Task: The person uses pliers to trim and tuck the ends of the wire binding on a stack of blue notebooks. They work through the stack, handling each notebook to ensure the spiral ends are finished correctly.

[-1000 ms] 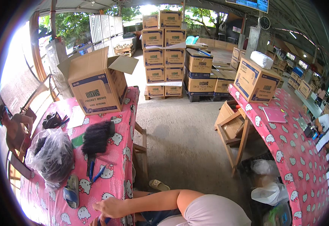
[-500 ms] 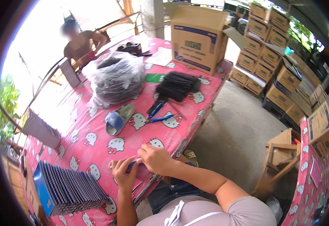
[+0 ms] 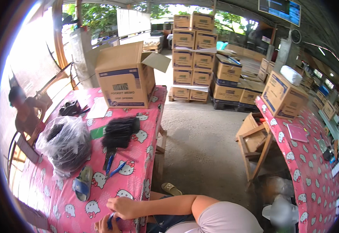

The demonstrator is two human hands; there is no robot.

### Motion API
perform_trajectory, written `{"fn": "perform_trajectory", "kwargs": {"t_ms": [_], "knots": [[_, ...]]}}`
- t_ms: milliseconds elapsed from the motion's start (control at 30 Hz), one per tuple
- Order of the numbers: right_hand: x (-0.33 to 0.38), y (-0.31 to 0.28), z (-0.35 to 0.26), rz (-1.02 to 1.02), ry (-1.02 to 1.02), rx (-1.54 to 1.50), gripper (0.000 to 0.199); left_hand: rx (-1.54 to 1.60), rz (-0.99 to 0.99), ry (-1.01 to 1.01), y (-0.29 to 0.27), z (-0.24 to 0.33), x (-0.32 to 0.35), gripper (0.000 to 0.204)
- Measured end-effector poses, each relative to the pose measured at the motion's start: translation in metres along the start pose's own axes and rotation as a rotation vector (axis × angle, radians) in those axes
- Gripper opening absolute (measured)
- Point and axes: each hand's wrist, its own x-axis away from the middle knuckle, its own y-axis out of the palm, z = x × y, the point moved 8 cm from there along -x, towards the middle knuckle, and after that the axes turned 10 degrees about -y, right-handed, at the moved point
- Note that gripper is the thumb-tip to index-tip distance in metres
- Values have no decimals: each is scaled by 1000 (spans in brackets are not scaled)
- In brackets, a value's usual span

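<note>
Low in the view, over the near edge of the pink table [image 3: 61,202], my right hand [image 3: 121,207] and my left hand [image 3: 104,225] are close together. Their fingers are closed on a small blue notebook [image 3: 112,220], mostly hidden by them and seen nearly edge-on. My left hand is partly cut off by the lower edge. Beyond my hands lie blue-handled pliers [image 3: 117,169] and a blue and grey slipper [image 3: 83,185]. Farther off are a bundle of black wire coils [image 3: 120,132] and a clear plastic bag [image 3: 70,149] filled with dark coils.
An open carton [image 3: 125,87] stands at the table's far end, beside a green card [image 3: 98,133]. Stacked cartons [image 3: 183,59] rise beyond the concrete floor. A second pink table [image 3: 293,155] on the right bears a carton [image 3: 280,95]. Another person [image 3: 28,112] sits at far left.
My view has swung right and up, so the table sits farther left and the stack of blue notebooks is out of sight. Both hands still hold the small notebook.
</note>
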Motion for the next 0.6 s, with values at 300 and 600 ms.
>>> {"fn": "perform_trajectory", "kwargs": {"t_ms": [300,600], "knots": [[-48,8,36,-429,74,93,20,18,-93,-70,-3,-5,0,16],[-161,51,166,-400,-60,382,106,-9,39,-55,3,-18,-2,30]]}}
